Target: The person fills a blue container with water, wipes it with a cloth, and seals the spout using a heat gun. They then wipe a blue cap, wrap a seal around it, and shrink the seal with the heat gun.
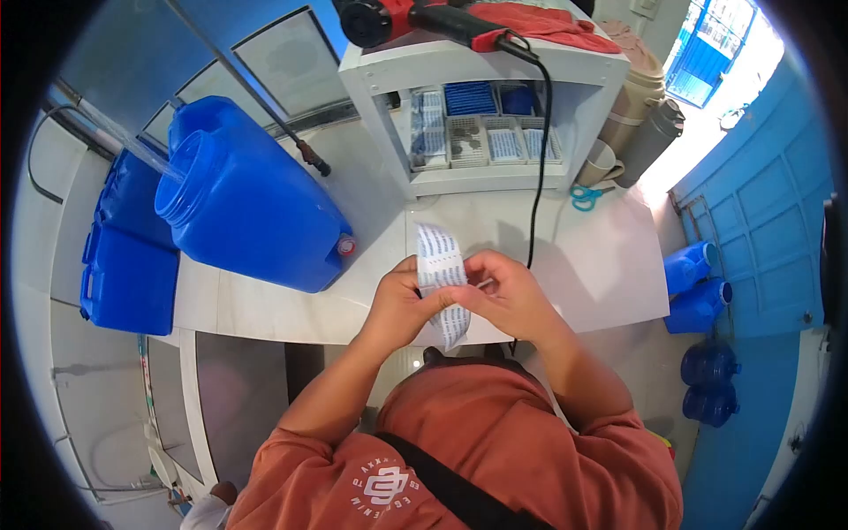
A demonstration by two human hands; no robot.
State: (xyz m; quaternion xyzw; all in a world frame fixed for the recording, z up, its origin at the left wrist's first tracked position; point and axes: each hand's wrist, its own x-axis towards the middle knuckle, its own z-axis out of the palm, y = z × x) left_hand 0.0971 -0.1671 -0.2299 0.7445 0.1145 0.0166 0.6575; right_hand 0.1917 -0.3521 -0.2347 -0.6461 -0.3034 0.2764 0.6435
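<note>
A white strip printed with rows of small dark blue text [442, 256] is held upright in front of my body, over the front edge of the white counter. My left hand [399, 305] is closed on its left side, the thumb lying across the strip. From the other side, my right hand [511, 296] pinches the strip's right edge, its thumb meeting the left thumb. The strip's upper end curls above my fingers and its lower end hangs below them. What lies behind the strip between my fingertips is hidden.
On the left, a clear hose runs into the mouth of a large blue water container [256, 194]. A white shelf [495, 184] holds baskets of similar printed strips. A black cord [541, 132] crosses the counter from a red and black tool [450, 22]. Scissors [585, 196] lie near a mug [599, 163].
</note>
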